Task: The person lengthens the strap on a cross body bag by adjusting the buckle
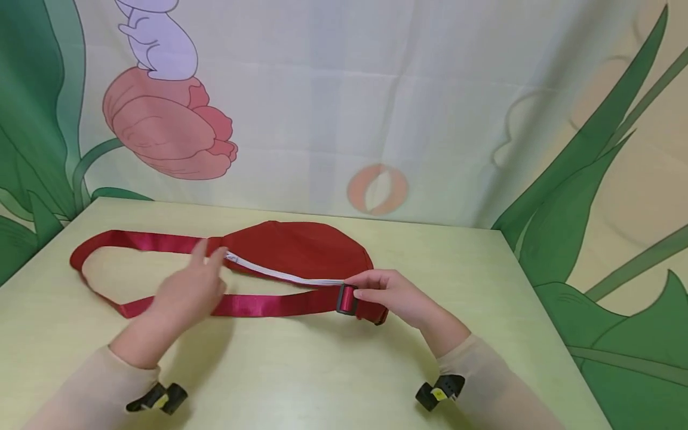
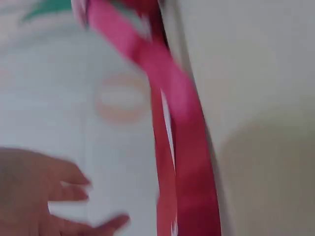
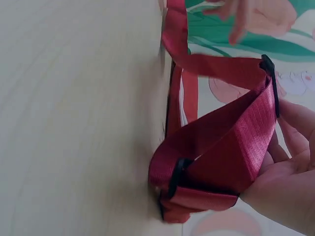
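A red waist bag [image 1: 301,248] lies on the table, its white zipper [image 1: 285,275] running along the near edge. Its shiny red strap [image 1: 252,306] loops out to the left and back beneath the bag. At the bag's right end my right hand [image 1: 395,298] pinches the strap at a black slide buckle [image 1: 347,300]. In the right wrist view the webbing [image 3: 251,137] rises in a folded loop to that buckle [image 3: 270,83]. My left hand [image 1: 188,286] hovers over the strap with its fingers extended near the zipper's left end, holding nothing.
The pale table [image 1: 301,382] reaches back to a printed curtain [image 1: 430,107] with a rabbit, flowers and leaves. Small black wrist cameras sit at both of the person's sleeves [image 1: 86,388].
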`<state>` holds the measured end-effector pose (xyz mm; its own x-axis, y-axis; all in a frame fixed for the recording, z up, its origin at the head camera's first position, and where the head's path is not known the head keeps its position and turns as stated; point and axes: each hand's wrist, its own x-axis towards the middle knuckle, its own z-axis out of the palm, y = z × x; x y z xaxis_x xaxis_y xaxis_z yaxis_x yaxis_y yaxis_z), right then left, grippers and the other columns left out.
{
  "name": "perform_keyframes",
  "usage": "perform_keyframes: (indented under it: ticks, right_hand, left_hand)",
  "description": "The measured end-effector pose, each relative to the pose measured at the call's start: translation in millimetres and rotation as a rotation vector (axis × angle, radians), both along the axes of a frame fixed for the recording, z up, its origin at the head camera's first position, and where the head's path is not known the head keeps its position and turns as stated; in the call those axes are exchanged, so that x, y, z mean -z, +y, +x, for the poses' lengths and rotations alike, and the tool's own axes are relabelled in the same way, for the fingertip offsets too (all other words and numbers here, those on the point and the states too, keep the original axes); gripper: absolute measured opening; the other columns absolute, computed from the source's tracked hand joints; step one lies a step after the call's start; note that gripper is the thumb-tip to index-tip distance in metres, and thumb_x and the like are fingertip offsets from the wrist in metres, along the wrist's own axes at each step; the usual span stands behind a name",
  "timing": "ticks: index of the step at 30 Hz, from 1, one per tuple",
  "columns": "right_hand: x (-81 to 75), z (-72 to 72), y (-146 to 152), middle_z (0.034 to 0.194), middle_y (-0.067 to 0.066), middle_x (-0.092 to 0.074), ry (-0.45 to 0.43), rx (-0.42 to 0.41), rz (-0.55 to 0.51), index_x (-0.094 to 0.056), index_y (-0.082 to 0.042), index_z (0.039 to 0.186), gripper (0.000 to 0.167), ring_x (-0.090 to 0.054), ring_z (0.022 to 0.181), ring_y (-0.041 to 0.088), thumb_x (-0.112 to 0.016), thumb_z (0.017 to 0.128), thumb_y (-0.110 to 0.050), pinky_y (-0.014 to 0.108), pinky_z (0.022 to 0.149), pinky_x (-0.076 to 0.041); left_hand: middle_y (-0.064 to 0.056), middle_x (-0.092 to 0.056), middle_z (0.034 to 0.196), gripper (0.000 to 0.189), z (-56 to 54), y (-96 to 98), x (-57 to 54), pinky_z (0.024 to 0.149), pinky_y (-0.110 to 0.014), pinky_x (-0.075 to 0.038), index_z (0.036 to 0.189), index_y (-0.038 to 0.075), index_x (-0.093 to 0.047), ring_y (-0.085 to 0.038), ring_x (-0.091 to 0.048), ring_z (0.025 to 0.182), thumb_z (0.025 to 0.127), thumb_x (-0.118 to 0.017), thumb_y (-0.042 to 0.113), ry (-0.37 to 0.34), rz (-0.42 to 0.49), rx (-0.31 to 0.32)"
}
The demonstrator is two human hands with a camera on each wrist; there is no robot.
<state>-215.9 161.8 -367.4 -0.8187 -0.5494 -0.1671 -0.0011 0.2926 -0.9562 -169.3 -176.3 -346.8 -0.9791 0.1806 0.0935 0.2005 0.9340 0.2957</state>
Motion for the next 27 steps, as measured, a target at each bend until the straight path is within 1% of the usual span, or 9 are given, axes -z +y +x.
perform_keyframes:
  ticks: [3,5,7,9,12,14,18,21,27]
  right_hand:
    - [-1.6,3.2,-9.2,0.102,0.006,-0.066,0.057,-0.014,0.010,-0.060,-0.005,0.119,0.031,-0.061,0.092,0.019,-0.063,0.089,-0.014,0.031,0.079,-0.049]
    - [-2.8,4.9,-14.6,0.102,0.007,-0.066,0.088,-0.033,-0.004,-0.059,-0.003,0.116,0.029,-0.061,0.095,0.019,-0.064,0.089,-0.012,0.030,0.082,-0.049]
    - [-3.2,6.8,-18.4,0.101,0.010,-0.067,0.103,-0.051,-0.023,-0.058,-0.001,0.114,0.029,-0.063,0.094,0.021,-0.064,0.088,-0.011,0.031,0.084,-0.049]
    - [-2.3,8.3,-20.0,0.103,0.010,-0.067,0.124,-0.052,-0.030,-0.057,-0.001,0.115,0.029,-0.063,0.096,0.021,-0.064,0.088,-0.011,0.032,0.085,-0.049]
    - [0.4,8.5,-15.8,0.103,0.007,-0.065,0.206,-0.014,0.042,-0.060,-0.004,0.113,0.028,-0.061,0.096,0.021,-0.065,0.088,-0.014,0.032,0.083,-0.049]
    - [2.7,7.2,-10.0,0.102,0.003,-0.064,0.255,-0.019,0.128,-0.062,-0.008,0.111,0.026,-0.059,0.095,0.019,-0.066,0.087,-0.016,0.032,0.081,-0.049]
    - [6.4,4.6,0.9,0.093,-0.002,-0.063,0.330,-0.166,0.327,-0.064,-0.010,0.104,0.019,-0.057,0.087,0.017,-0.068,0.085,-0.013,0.031,0.076,-0.047]
    - [7.5,3.6,4.9,0.088,-0.004,-0.062,0.372,-0.237,0.403,-0.064,-0.010,0.100,0.015,-0.055,0.082,0.016,-0.067,0.086,-0.011,0.029,0.072,-0.047]
    - [4.4,4.8,2.3,0.087,0.000,-0.063,0.353,-0.214,0.260,-0.065,-0.009,0.098,0.012,-0.055,0.080,0.019,-0.059,0.092,-0.018,0.033,0.069,-0.048]
  left_hand:
    - [-0.020,-0.036,0.140,0.062,14.0,50.9,3.2,0.050,-0.026,-0.048,0.140,0.003,-0.037,-0.015,-0.062,0.064,0.087,-0.065,0.021,0.052,0.104,0.230]
    - [-0.014,-0.040,0.140,0.071,19.9,80.2,6.7,0.059,-0.024,-0.050,0.143,0.007,-0.034,-0.008,-0.060,0.069,0.085,-0.069,0.027,0.040,0.172,0.381]
    - [-0.010,-0.044,0.137,0.076,21.4,100.3,11.0,0.064,-0.022,-0.050,0.144,0.009,-0.033,-0.005,-0.057,0.067,0.082,-0.072,0.028,0.054,0.207,0.460]
    - [-0.008,-0.050,0.129,0.074,19.8,110.5,14.6,0.068,-0.023,-0.050,0.141,0.009,-0.039,-0.006,-0.057,0.073,0.079,-0.076,0.024,0.106,0.229,0.484]
    - [-0.004,-0.057,0.110,0.063,14.9,112.0,18.3,0.066,-0.023,-0.050,0.132,0.009,-0.051,-0.010,-0.056,0.075,0.076,-0.079,0.019,0.177,0.272,0.462]
    - [-0.001,-0.056,0.101,0.059,11.9,107.8,18.9,0.064,-0.021,-0.049,0.128,0.010,-0.055,-0.010,-0.055,0.075,0.075,-0.079,0.017,0.162,0.347,0.472]
    - [0.000,-0.054,0.096,0.057,7.7,96.4,17.6,0.062,-0.020,-0.049,0.128,0.006,-0.054,-0.007,-0.053,0.070,0.076,-0.077,0.011,0.110,0.513,0.516]
    - [-0.001,-0.054,0.098,0.055,6.1,89.4,16.8,0.063,-0.021,-0.050,0.128,0.004,-0.054,-0.007,-0.054,0.070,0.077,-0.076,0.010,0.089,0.571,0.554]
    - [0.001,-0.052,0.094,0.055,4.8,88.3,20.2,0.063,-0.022,-0.050,0.127,0.007,-0.055,-0.008,-0.054,0.069,0.076,-0.076,0.009,0.044,0.602,0.587]
